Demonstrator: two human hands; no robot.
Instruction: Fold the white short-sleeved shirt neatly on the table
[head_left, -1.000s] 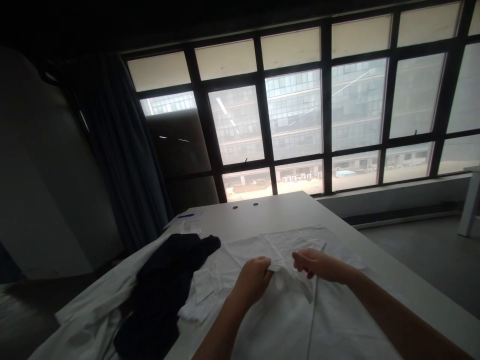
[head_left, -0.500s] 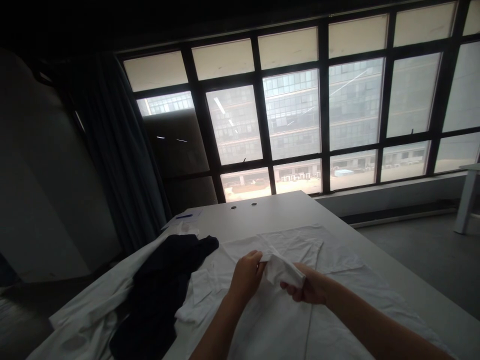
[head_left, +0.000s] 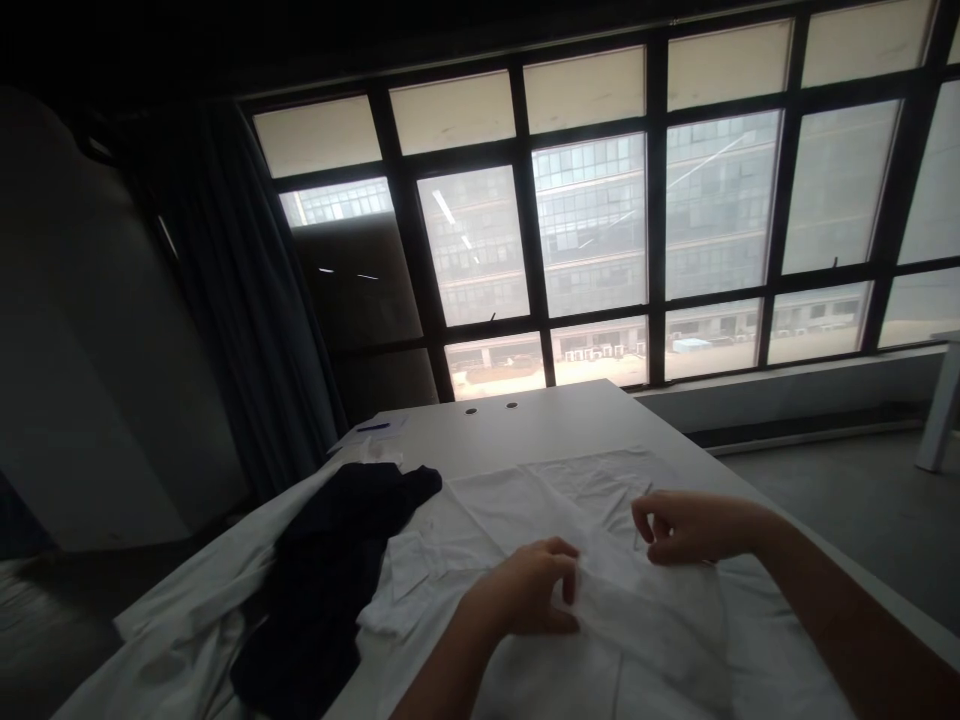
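Observation:
A white garment (head_left: 517, 510), thin and wrinkled, lies spread on the table under both my hands. My left hand (head_left: 525, 592) rests at its middle, thumb and fingers curved but apart, with nothing visible between them. Over the garment's right part is my right hand (head_left: 694, 527), its fingers bent with gaps between them, and I see no cloth in their grip. A loose layer of the white fabric, slightly blurred, stretches between and below the hands. Just left of the garment lies a crumpled dark garment (head_left: 330, 570).
More white cloth (head_left: 180, 620) lies along the left edge of the white table (head_left: 555, 415). At the far left corner are a blue pen (head_left: 373, 428) and papers. Two round holes mark the far end. Beyond stand windows and a dark curtain (head_left: 232, 300).
Both hands have let go of the folded-up bit of white fabric they held. My right hand has moved right and up, my left slightly right and down. The fabric now lies flatter.

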